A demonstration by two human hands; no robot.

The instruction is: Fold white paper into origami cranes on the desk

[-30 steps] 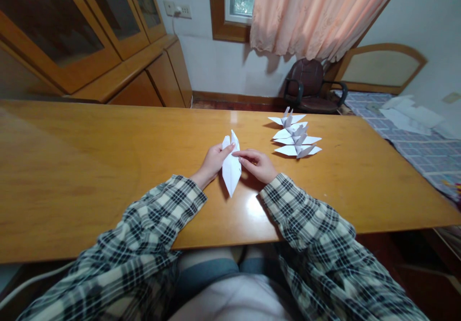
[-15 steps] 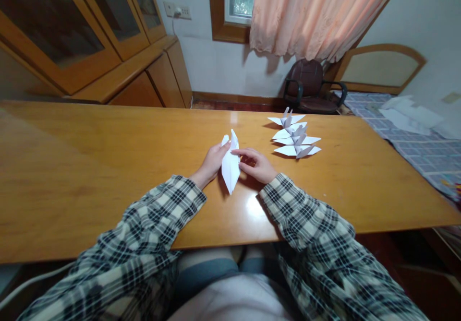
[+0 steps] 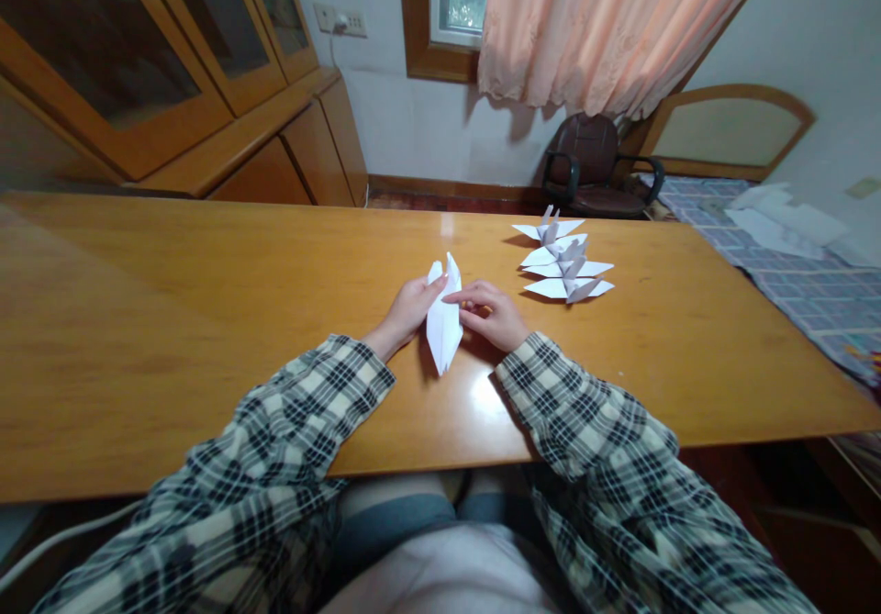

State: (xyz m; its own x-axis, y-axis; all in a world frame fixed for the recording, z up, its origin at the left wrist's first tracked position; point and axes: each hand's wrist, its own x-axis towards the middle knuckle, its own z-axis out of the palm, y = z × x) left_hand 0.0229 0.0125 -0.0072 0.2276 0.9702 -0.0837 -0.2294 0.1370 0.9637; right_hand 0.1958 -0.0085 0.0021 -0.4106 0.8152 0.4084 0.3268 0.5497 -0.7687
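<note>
A white folded paper crane, its wings together and two narrow points at the far end, is held between my hands above the table. My left hand grips its left side, thumb on the upper face near the points. From the right, my right hand pinches the right edge, the index finger lying on the paper and the thumb lower down. The fingers behind the paper are hidden. Several finished white paper cranes with spread wings stand in a row to the right of my hands.
The wooden table spans the view, its front edge close to my lap. Beyond it are a brown armchair and a wooden cabinet. On the right, a bed carries white paper sheets.
The folded paper has shifted slightly right and towards me, tilting a little. My left thumb has moved right across its face. The row of cranes has not moved.
</note>
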